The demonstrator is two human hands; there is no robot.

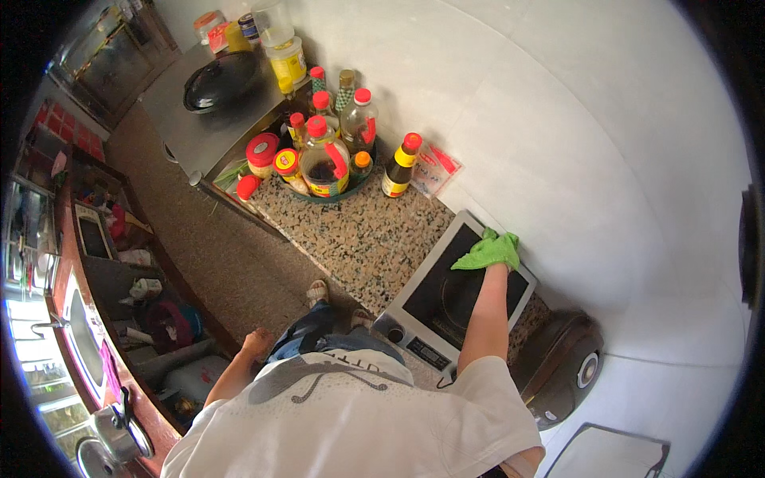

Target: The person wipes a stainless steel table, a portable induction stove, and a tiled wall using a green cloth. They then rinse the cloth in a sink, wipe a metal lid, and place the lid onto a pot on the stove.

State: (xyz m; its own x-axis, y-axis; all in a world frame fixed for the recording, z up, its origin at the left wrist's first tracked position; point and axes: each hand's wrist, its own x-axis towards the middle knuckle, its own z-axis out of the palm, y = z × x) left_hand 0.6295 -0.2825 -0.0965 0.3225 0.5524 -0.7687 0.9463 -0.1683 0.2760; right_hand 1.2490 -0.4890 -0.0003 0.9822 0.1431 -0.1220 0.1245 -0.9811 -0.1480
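Observation:
A green cloth (493, 250) covers most of my right hand (501, 267), which presses it onto the far edge of an induction cooker (451, 257) beside the wall. The cooker has a black glass top, a silver frame, and a knob (395, 335) and control panel (428, 353) on its near side. My right forearm reaches across the glass. Off to the left, my left hand (258, 342) hangs beside my body over the floor, its fingers curled and nothing visible in them.
The cooker stands on a speckled stone counter (364, 239). A sauce bottle (401, 166) stands near the wall, beside a tray (334, 196) of several bottles and jars. A dark rice cooker (559, 361) is at the right. Behind my left side runs a sink counter (140, 412).

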